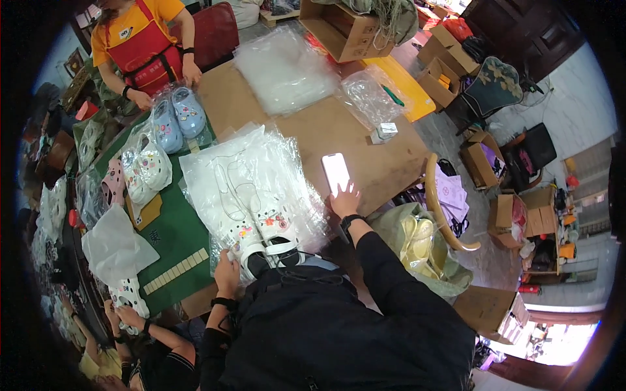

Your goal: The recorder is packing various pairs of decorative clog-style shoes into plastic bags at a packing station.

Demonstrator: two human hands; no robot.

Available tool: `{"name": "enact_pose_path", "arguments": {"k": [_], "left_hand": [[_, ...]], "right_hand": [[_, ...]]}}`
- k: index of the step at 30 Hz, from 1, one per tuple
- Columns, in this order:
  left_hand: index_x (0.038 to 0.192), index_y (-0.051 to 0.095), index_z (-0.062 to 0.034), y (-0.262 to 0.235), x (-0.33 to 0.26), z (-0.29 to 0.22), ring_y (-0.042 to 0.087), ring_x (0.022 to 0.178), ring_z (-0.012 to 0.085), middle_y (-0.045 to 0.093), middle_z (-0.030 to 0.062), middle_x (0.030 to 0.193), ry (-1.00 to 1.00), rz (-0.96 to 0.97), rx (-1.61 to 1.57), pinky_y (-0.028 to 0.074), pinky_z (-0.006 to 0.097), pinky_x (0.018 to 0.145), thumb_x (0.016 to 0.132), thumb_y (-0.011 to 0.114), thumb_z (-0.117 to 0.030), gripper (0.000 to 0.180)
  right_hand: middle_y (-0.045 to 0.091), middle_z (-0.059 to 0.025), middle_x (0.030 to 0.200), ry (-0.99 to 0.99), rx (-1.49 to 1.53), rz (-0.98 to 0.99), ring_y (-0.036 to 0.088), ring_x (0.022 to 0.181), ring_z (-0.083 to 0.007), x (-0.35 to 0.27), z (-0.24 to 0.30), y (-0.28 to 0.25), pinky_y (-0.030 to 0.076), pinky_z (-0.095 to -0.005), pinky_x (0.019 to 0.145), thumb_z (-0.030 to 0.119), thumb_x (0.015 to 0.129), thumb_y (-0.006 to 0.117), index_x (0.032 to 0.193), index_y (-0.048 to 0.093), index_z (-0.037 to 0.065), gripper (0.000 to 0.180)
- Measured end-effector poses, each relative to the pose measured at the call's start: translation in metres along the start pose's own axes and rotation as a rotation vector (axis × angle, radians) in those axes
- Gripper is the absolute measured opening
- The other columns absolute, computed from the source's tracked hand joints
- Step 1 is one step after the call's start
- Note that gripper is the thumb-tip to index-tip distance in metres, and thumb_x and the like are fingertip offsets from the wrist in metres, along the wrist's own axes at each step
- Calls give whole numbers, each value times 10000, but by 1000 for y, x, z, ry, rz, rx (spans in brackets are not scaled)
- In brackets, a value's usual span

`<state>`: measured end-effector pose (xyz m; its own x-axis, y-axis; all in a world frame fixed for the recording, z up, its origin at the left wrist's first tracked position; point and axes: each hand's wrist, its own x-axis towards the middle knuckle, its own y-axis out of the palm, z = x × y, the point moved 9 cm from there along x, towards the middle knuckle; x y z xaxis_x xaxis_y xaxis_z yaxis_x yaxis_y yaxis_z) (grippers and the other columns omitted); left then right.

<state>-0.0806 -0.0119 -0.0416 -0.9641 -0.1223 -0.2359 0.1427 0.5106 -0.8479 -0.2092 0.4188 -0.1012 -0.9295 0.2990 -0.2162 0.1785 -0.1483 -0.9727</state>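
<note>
Right hand [345, 200] at a lit phone [335, 171], left hand [227, 274] beside white clogs [268, 223].
The right hand's fingers spread over the phone's lower end on the brown counter [391, 159]; the charm-studded clogs sit among clear plastic bags [228, 166] at the near edge, the left hand's grip unclear. Across the counter, a co-worker in a red apron [149, 60] has both hands near bagged blue clogs [189, 112].

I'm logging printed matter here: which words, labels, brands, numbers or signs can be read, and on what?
Red apron: pale printing, too small to read.
Cardboard box at the top: printed marks, too small.
Purple sheets: print, too blurred.
Green table cover: one dark character-like mark, not copied.
Phone: bright screen, no text legible.
</note>
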Motion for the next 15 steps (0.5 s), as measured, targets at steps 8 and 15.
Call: {"name": "enact_pose_path", "arguments": {"k": [8,15], "left_hand": [[1121,414,-40,-3,-2,-3,560,821,415,572,235,959,59,-59,-3,441,477,671,796,502,-152,354],[1081,415,-16,6,-2,5,548,872,415,549,230,1022,-2,4,49,436,474,720,796,506,-169,336]], "right_hand": [[267,-188,1404,-21,-16,6,232,1297,-358,-17,1,-10,210,-532,1025,370,827,498,1304,420,148,533],[410,-191,1273,-146,169,-230,391,1172,-348,-38,35,-46,293,-500,972,251,798,535,1172,467,54,428]]}}
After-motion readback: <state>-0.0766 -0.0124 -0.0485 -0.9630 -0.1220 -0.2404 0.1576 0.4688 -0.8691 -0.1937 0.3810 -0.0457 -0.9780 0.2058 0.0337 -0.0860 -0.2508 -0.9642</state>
